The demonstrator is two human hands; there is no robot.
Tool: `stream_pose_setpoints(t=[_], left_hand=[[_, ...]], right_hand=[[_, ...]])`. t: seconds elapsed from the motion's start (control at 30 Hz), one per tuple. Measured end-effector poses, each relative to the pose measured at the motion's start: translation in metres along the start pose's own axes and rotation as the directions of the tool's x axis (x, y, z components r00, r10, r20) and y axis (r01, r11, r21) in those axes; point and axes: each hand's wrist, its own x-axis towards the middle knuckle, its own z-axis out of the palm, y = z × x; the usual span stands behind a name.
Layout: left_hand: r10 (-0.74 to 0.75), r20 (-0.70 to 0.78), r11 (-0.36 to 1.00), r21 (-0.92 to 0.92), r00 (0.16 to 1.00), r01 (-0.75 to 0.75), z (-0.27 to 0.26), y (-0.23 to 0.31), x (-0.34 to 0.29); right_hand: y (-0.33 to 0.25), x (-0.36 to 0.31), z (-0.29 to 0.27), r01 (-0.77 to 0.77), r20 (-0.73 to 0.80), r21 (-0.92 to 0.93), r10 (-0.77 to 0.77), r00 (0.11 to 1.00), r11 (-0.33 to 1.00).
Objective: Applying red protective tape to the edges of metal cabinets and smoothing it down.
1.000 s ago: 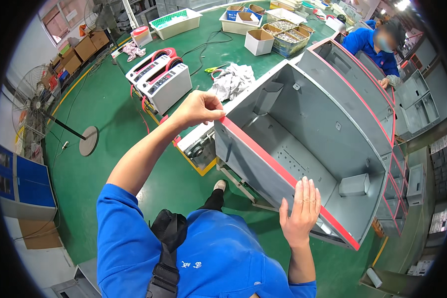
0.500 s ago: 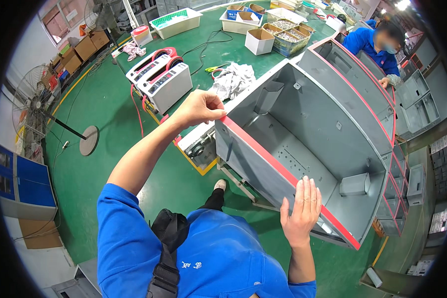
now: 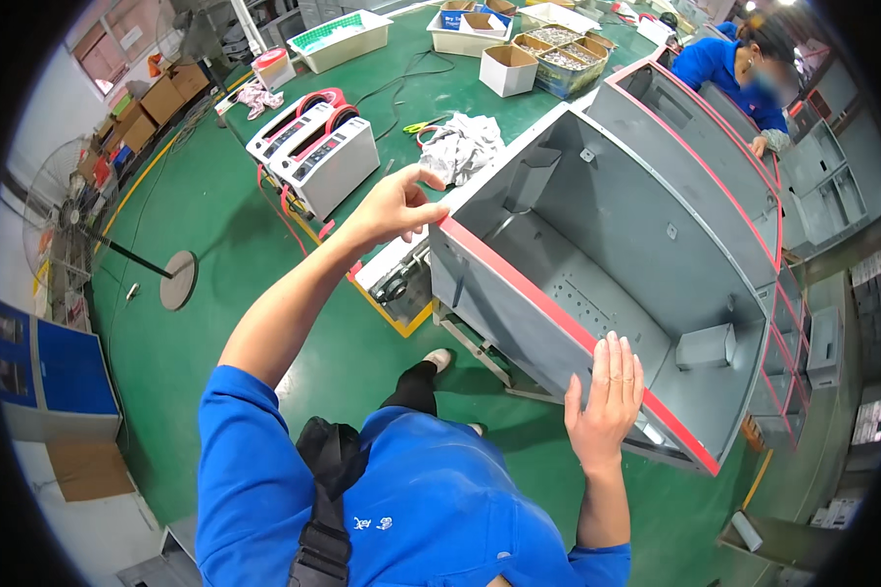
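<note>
A large grey metal box [image 3: 625, 210], its hollow side facing up, sits tilted on the workbench in front of me. Red tape [image 3: 524, 289] runs along the rim nearest my body. At the upper left corner of that rim is my left hand [image 3: 398, 205]; its thumb touches the tape's end while the index finger stands apart. My right hand [image 3: 607, 396] lies flat with fingers stretched out against the taped rim, nearer its lower right end. Neither hand grips anything.
More grey boxes with red-edged rims [image 3: 690, 147] stand beyond, where a co-worker in a blue sleeve [image 3: 705, 64] works. White machines with red rolls [image 3: 323, 157], a crumpled white cloth [image 3: 460, 147], a carton [image 3: 507, 70] and bins of small parts [image 3: 566, 61] are farther off. A fan [image 3: 73, 215] stands left.
My left thumb and index finger have parted from a pinch at the corner of the rim. My right hand has stayed flat on the edge. The co-worker's head has turned down and aside.
</note>
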Motion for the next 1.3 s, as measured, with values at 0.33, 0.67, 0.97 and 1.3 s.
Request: stream_pose_setpoints(t=[0.33,0.67,0.97,1.3], left_hand=[[-0.014,0.043,0.978,-0.209,0.999,0.023,-0.045,-0.106,0.014],[0.647,0.116,0.759,-0.006,0.754,-0.651,-0.038,-0.049,0.029],[0.862,0.464,0.245,-0.026,0.205,-0.969,-0.013,-0.059,0.060],[0.887,0.446,0.232,-0.210,0.118,-0.950,0.029,-0.007,0.092]], right_hand=[[-0.061,0.040,0.035,-0.168,-0.060,-0.109,0.162,0.985,0.980],[-0.162,0.135,0.122,-0.126,-0.140,0.045,0.131,0.981,0.991],[-0.098,0.064,0.070,-0.256,-0.210,-0.083,0.234,0.949,0.963],[0.098,-0.116,-0.040,-0.929,-0.598,-0.022,0.740,0.307,0.369]])
